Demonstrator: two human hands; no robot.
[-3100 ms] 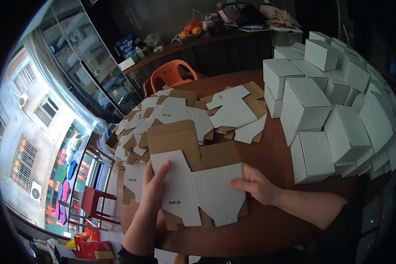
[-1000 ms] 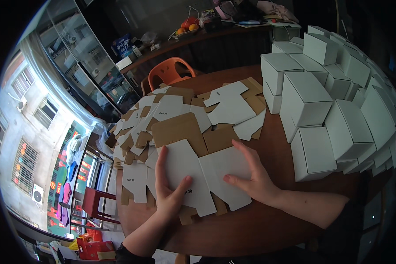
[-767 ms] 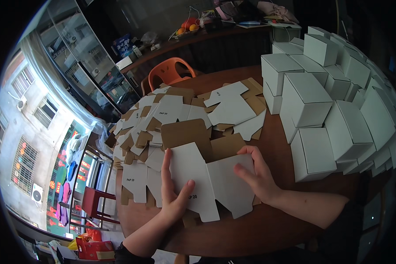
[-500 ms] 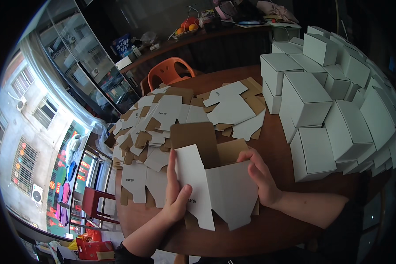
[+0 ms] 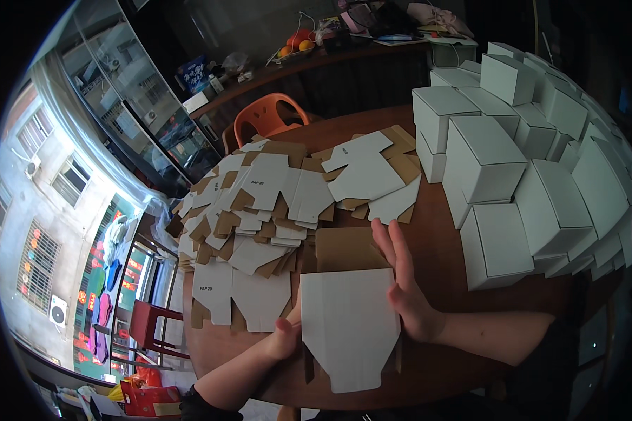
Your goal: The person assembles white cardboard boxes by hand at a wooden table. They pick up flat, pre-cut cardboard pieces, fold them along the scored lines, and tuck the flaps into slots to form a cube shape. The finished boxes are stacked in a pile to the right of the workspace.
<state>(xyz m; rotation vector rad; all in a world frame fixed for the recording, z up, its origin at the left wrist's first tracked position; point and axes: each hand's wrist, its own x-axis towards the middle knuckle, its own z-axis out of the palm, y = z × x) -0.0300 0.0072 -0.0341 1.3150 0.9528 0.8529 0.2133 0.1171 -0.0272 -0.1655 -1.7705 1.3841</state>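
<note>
Flat blanks (image 5: pixel 274 203) and stacked white boxes (image 5: pixel 512 161) flank the folded carton (image 5: pixel 347 323).

Between the left hand (image 5: pixel 286 337) and right hand (image 5: pixel 405 284) the blank (image 5: pixel 349 326) is matt cardboard, white outside and raw brown inside, like the flat pile (image 5: pixel 274 203) beyond them and the smooth white boxes (image 5: pixel 527 161) to the right, on a polished wooden desk (image 5: pixel 442 217).
</note>
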